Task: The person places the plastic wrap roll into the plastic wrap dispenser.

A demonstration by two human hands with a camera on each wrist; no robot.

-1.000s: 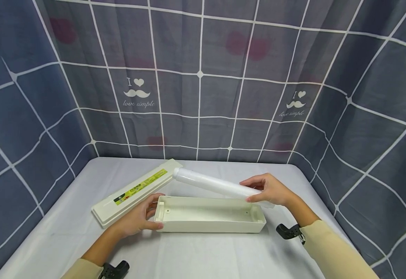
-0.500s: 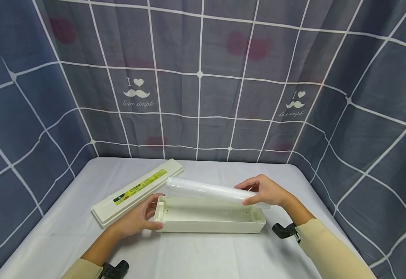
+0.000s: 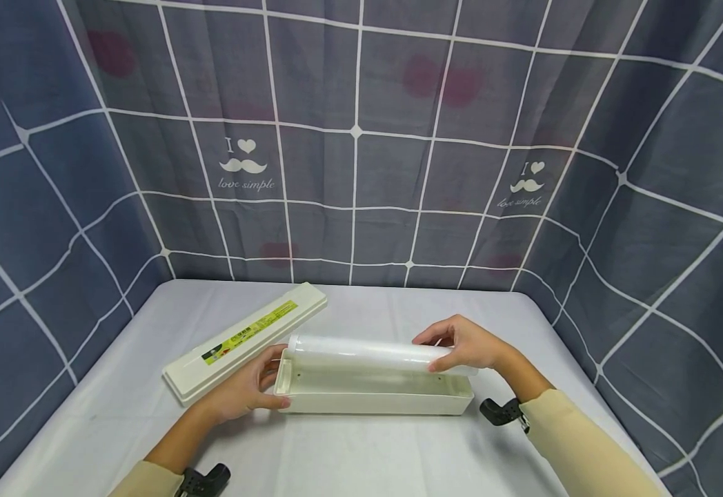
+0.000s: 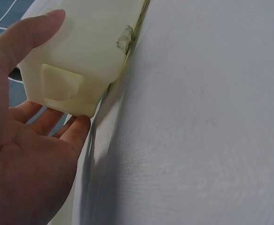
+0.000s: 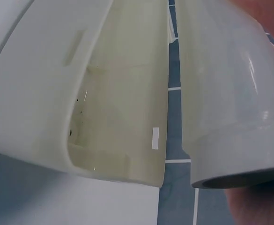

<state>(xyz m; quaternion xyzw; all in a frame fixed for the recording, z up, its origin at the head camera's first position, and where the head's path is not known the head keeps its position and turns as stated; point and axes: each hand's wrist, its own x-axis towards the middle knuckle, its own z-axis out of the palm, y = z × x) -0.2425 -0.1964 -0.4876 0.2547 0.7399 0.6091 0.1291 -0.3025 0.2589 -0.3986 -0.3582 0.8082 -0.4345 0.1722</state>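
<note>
- Roll [image 3: 361,353]: slim, glossy white, one end hollow; at 12 o'clock along the far rim of the box [image 3: 374,404], contact at its left end unclear.
- Box: cream, open-topped, on desk [image 3: 361,455]; small holes inside.
- Lid [image 3: 250,351]: 10 o'clock, label [image 3: 250,333] yellow-green.
- Left hand [image 3: 256,383], 9 o'clock: part-curled, gripping box end.
- Right hand [image 3: 461,345], 2 o'clock: part-curled, pinching roll.

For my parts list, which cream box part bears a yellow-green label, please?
The lid, beside the left hand: its label faces up; the open base shows none.
</note>
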